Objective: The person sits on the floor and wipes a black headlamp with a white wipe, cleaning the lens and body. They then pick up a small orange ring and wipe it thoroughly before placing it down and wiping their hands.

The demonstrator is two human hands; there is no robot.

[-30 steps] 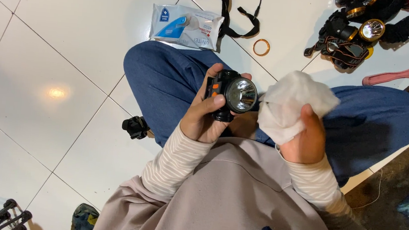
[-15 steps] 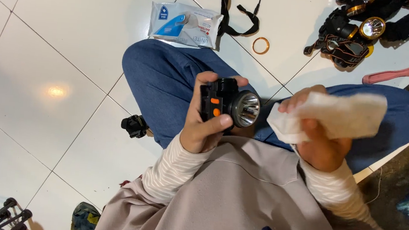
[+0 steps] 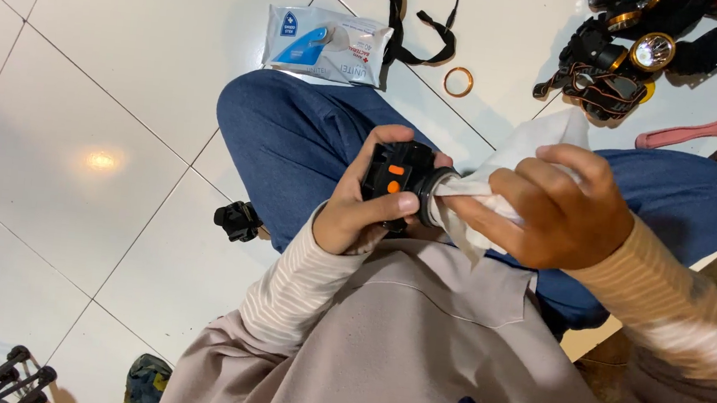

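- Head view, centre of the frame: my left hand (image 3: 366,215) is curled tight around a black headlamp (image 3: 400,184) with orange buttons, thumb across its body, held over my lap.
- Just right of centre, my right hand (image 3: 563,212) pinches a white wet wipe (image 3: 501,180) and presses it against the lamp's lens end.
- I judge the step in hand is wiping the lens; the next move calls for a steady grip and a turning rub.
- Upper centre, the wipe pack (image 3: 325,45) lies on the white tiled floor (image 3: 91,71); upper right, more headlamps (image 3: 622,60).
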